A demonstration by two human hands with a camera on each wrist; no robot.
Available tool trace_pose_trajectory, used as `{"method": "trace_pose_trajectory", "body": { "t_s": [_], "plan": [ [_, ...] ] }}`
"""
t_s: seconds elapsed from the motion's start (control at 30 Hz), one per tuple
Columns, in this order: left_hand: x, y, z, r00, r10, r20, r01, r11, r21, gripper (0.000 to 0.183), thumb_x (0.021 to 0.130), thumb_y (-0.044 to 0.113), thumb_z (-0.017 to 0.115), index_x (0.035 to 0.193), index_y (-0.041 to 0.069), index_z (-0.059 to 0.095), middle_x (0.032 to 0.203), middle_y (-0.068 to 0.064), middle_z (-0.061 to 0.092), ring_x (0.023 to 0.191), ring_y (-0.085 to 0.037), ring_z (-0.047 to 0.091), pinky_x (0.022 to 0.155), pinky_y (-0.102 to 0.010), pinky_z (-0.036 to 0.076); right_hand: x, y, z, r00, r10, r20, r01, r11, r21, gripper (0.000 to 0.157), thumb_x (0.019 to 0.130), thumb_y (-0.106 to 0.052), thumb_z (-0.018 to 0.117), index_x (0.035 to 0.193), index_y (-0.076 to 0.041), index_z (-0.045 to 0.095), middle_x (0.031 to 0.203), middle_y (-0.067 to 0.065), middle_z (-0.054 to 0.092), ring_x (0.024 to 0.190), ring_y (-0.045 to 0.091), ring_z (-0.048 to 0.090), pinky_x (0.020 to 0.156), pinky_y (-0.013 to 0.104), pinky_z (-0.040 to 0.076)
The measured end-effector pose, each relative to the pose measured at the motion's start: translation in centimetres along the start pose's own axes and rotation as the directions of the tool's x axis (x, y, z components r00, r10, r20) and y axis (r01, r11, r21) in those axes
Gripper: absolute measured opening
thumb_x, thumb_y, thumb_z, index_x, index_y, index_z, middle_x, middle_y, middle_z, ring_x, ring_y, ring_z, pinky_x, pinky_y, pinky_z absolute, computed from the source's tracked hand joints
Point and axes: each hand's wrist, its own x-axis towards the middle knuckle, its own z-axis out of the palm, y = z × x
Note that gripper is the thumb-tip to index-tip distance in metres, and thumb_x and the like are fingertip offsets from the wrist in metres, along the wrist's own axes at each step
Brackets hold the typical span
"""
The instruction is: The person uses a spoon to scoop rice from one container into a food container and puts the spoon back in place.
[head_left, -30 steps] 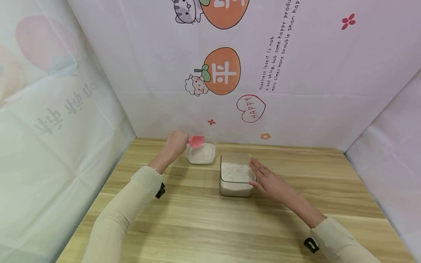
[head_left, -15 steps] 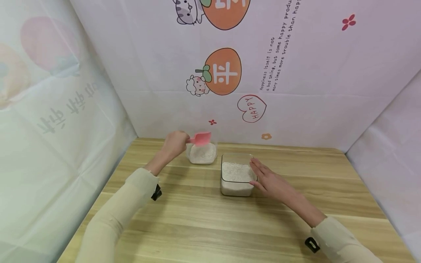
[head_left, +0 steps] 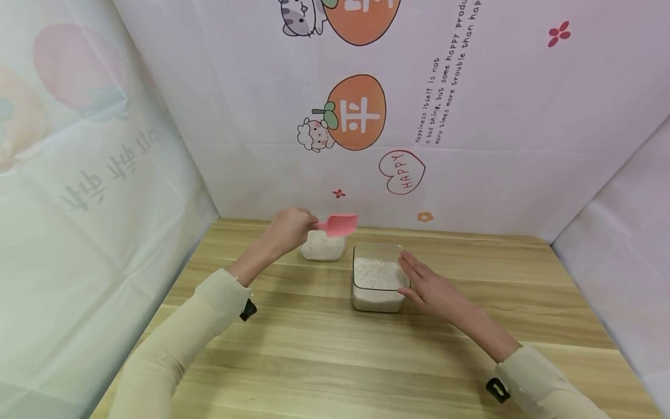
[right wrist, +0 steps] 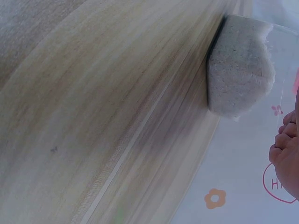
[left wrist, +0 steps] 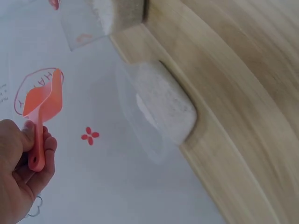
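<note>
My left hand (head_left: 290, 228) grips the handle of a pink scoop (head_left: 342, 225), held in the air above the right part of a small clear tub (head_left: 323, 257). In the left wrist view, thumb and fingers wrap the scoop's handle (left wrist: 37, 151), with its bowl pointing away from the hand. The small tub holds white grains or powder. A larger clear square container (head_left: 378, 301) stands to its right, partly filled with similar white stuff (head_left: 377, 272). My right hand (head_left: 429, 294) rests at that container's right side, fingers extended along the rim and thumb near the front corner.
Both containers stand on a wood-grain table (head_left: 314, 361), the small tub close to the back edge. A white printed sheet (head_left: 251, 169) rises behind the table, with more sheeting on the left (head_left: 104, 244) and right (head_left: 623, 250).
My left hand has carried the scoop to the right, from the small tub's left part towards the larger container. My right hand has stayed at the larger container.
</note>
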Motion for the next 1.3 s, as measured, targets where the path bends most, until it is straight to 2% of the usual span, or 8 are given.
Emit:
{"method": "trace_pose_trajectory", "body": {
  "t_s": [0.27, 0.47, 0.57, 0.73, 0.9, 1.07, 1.13, 1.3],
  "plan": [
    [0.5, 2.4, -1.1, 0.995, 0.101, -0.015, -0.099, 0.990, 0.099, 0.009, 0.085, 0.017, 0.067, 0.088, 0.013, 0.075, 0.073, 0.001, 0.064, 0.062, -0.011, 0.059, 0.051, -0.025, 0.046, 0.0, 0.0, 0.1, 1.000, -0.008, -0.022, 0.008, 1.000, -0.003, 0.067, 0.096, -0.042, 0.046, 0.143, 0.002, 0.029, 0.151, 0.019, 0.026, 0.137, 0.032, 0.029, 0.098, 0.046, 0.040],
    [0.5, 4.5, -1.5, 0.977, 0.214, -0.020, -0.205, 0.953, 0.222, 0.006, 0.082, 0.010, 0.068, 0.083, 0.013, 0.073, 0.076, 0.001, 0.067, 0.065, -0.013, 0.062, 0.053, -0.024, 0.049, 0.1, 0.1, 0.1, 1.000, -0.006, -0.012, 0.006, 1.000, -0.001, 0.068, 0.096, -0.043, 0.045, 0.143, 0.002, 0.029, 0.151, 0.019, 0.025, 0.137, 0.032, 0.028, 0.098, 0.046, 0.040],
    [0.5, 5.6, -1.3, 0.971, 0.238, -0.007, -0.226, 0.931, 0.285, 0.009, 0.078, 0.007, 0.069, 0.078, 0.015, 0.072, 0.076, 0.003, 0.066, 0.064, -0.011, 0.060, 0.050, -0.025, 0.048, 0.1, 0.1, 0.1, 1.000, -0.006, -0.012, 0.007, 1.000, 0.011, 0.067, 0.096, -0.043, 0.045, 0.144, 0.002, 0.028, 0.152, 0.018, 0.024, 0.138, 0.031, 0.028, 0.099, 0.045, 0.040],
    [0.8, 7.4, -0.5, 0.969, 0.242, 0.050, -0.242, 0.893, 0.379, 0.016, 0.074, 0.006, 0.065, 0.069, 0.021, 0.068, 0.072, 0.006, 0.062, 0.057, -0.009, 0.051, 0.040, -0.026, 0.041, 0.1, 0.2, 0.2, 1.000, -0.003, -0.014, 0.004, 1.000, 0.024, 0.068, 0.096, -0.043, 0.045, 0.144, 0.001, 0.028, 0.152, 0.018, 0.023, 0.138, 0.031, 0.027, 0.099, 0.045, 0.040],
    [1.4, 9.0, 0.7, 0.961, 0.260, 0.094, -0.276, 0.876, 0.395, 0.023, 0.078, 0.002, 0.062, 0.067, 0.021, 0.066, 0.069, 0.004, 0.064, 0.056, -0.010, 0.054, 0.044, -0.026, 0.045, 0.2, 0.2, 0.2, 1.000, -0.003, -0.020, 0.003, 1.000, 0.030, 0.067, 0.096, -0.042, 0.046, 0.144, 0.001, 0.028, 0.152, 0.017, 0.024, 0.137, 0.031, 0.029, 0.097, 0.046, 0.042],
    [2.1, 10.5, 2.2, 0.962, 0.224, 0.154, -0.265, 0.899, 0.348, 0.032, 0.080, 0.006, 0.066, 0.097, 0.033, 0.071, 0.059, 0.007, 0.057, 0.051, -0.006, 0.044, 0.045, -0.022, 0.044, 0.2, 0.2, 0.1, 1.000, -0.004, -0.015, 0.004, 1.000, 0.020, 0.068, 0.096, -0.043, 0.045, 0.144, 0.001, 0.028, 0.152, 0.018, 0.024, 0.137, 0.032, 0.029, 0.096, 0.046, 0.042],
    [2.4, 11.1, 2.8, 0.961, 0.219, 0.171, -0.267, 0.901, 0.343, 0.032, 0.081, 0.009, 0.065, 0.100, 0.035, 0.070, 0.058, 0.008, 0.057, 0.050, -0.006, 0.043, 0.045, -0.022, 0.044, 0.2, 0.2, 0.1, 1.000, -0.003, -0.008, 0.003, 1.000, 0.018, 0.068, 0.096, -0.043, 0.044, 0.144, 0.001, 0.027, 0.151, 0.018, 0.024, 0.137, 0.032, 0.028, 0.097, 0.046, 0.042],
    [3.1, 12.1, 4.2, 0.946, 0.249, 0.209, -0.307, 0.893, 0.328, 0.016, 0.086, 0.019, 0.062, 0.074, 0.029, 0.066, 0.062, 0.011, 0.059, 0.051, -0.007, 0.046, 0.045, -0.026, 0.045, 0.2, 0.2, 0.0, 1.000, 0.008, 0.014, -0.008, 1.000, 0.021, 0.069, 0.096, -0.045, 0.043, 0.145, 0.000, 0.026, 0.152, 0.017, 0.023, 0.138, 0.031, 0.027, 0.099, 0.045, 0.040]
  ]
}}
